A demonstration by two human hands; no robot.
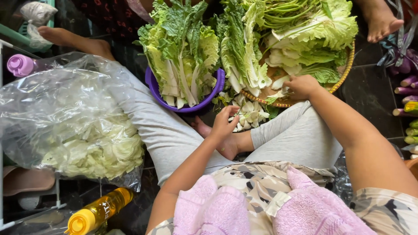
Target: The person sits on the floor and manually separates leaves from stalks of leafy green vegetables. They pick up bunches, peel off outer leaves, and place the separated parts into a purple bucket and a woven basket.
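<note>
The person sits cross-legged on the dark floor (pixel 370 87), and everything here is best placed against the woven basket (pixel 344 74) that rests on the far side of the right knee. The right hand (pixel 302 87) lies at the near rim of that basket, its fingers (pixel 291 83) curled together over a pale cabbage stalk piece (pixel 278 82); whether they actually pinch it I cannot tell from this angle. The left hand (pixel 224 124) hovers just to the near-left of the basket, above a heap of cut white stem pieces (pixel 250 115) on the floor, fingers loosely bent and slightly parted, holding nothing that shows. Left of the basket stands a purple bowl (pixel 152 85) packed with upright leafy cabbage (pixel 183 52); more cabbage leaves (pixel 313 30) pile inside the basket itself. Far left of the basket, a clear plastic bag (pixel 56 109) holds shredded pale cabbage (pixel 96 150), with a yellow oil bottle (pixel 98 211) nearer the viewer. To trim well, I judge the right hand should steady the stalk low against the rim while the left takes loosened pieces close to their base, so leaves separate cleanly and scraps land on the one heap rather than scattering toward the bare foot (pixel 226 148).
</note>
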